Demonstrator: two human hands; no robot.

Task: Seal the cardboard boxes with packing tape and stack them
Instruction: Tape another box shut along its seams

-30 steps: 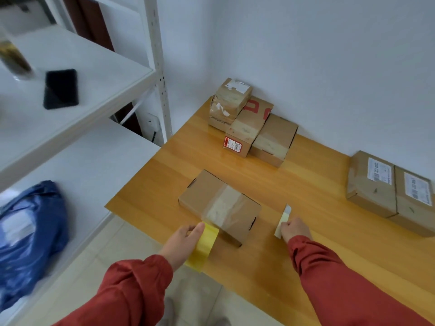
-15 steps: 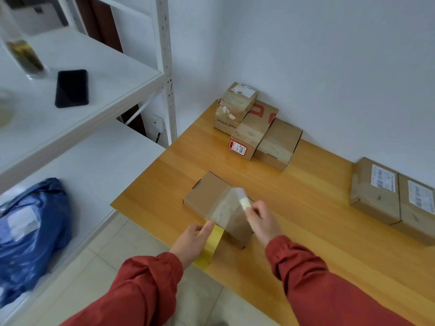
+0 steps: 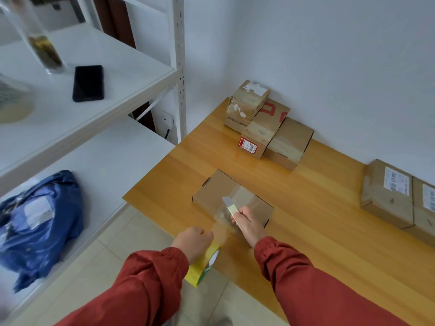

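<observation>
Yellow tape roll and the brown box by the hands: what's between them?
Head view: a clear strip of packing tape stretches from the yellow tape roll to the brown cardboard box.

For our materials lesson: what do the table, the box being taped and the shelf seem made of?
Table: wood or wood-look laminate, glossy; grain stripes, sheen. Box: matt brown cardboard; folded tab slots. Shelf: smooth white board, possibly laminate or painted metal; material unclear.

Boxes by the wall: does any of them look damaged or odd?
Yes. The corner box looks battered: its side is crumpled under wrinkled tape, and its white labels are torn. The red-printed box and the plain box beside it look intact.
</observation>
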